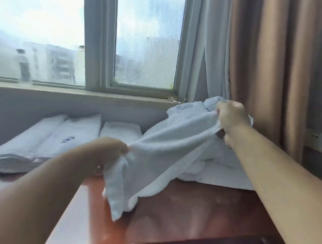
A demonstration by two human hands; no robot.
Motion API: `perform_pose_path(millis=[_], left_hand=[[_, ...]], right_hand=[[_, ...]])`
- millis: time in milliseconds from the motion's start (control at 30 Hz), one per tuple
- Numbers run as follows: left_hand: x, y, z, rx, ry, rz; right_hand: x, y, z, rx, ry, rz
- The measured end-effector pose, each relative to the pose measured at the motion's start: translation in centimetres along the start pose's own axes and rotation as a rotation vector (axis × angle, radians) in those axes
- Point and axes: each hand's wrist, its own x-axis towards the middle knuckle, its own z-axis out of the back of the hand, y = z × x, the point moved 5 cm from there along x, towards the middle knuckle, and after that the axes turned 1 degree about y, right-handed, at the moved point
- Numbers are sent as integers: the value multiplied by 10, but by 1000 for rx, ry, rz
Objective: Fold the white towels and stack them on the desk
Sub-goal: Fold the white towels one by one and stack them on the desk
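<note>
Towel in hand: a white towel [170, 151] is stretched between both hands above the bench [168, 219]. Its left end hangs bunched down to the wood or just over it (I cannot tell which).
Left grip: the left hand [108, 151] is clamped on the towel's wadded left end, fingers curled round it.
Right grip: the right hand [231, 116] pinches the upper edge at the far right, near the curtain [270, 56].
Already folded: folded towels [55, 135] lie side by side at the back left of the bench.
Still waiting: a loose heap [187, 107] of white cloth sits behind and under the held towel.
Step, as I judge it: finding the corners before the first fold.
Risk one: the left grip holds a wad, not a corner, so a fold made now would likely come out skewed.
Risk two: the towel rests against the heap, so a lift could drag another piece along or tip it off the right edge.
</note>
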Motion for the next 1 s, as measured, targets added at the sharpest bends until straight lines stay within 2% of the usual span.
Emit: perform_pose_path(millis=[100,167,300,367,433,567,667,733,800,833,867,933,1000], left_hand=[[-28,-16,19,344,-118,-158],[-41,-24,31,418,-199,-242],[-48,-23,52,495,-334,-336],[-49,-21,59,395,-361,-378],[-52,-18,65,296,-355,-393],[-56,3,60,31,-193,-268],[-45,22,58,-220,-81,-71],[-33,30,60,-382,-121,-32],[-11,39,59,-608,-156,-40],[0,44,56,-639,-184,-52],[9,50,53,-566,-235,-67],[24,63,44,-212,-336,-126],[27,70,26,91,-329,-244]], right_hand=[[-29,30,2,237,73,154],[-42,39,0,216,109,259],[-60,47,1,93,6,434],[-69,45,0,69,11,483],[-80,38,-9,2,118,497],[-92,12,-32,-225,326,517],[-82,-12,-49,-404,395,451],[-74,-34,-62,-640,434,375],[-74,-67,-75,-869,555,256],[-77,-86,-79,-966,626,205],[-81,-104,-83,-1043,670,183],[-87,-131,-86,-1111,686,174],[-95,-149,-90,-1137,728,137]])
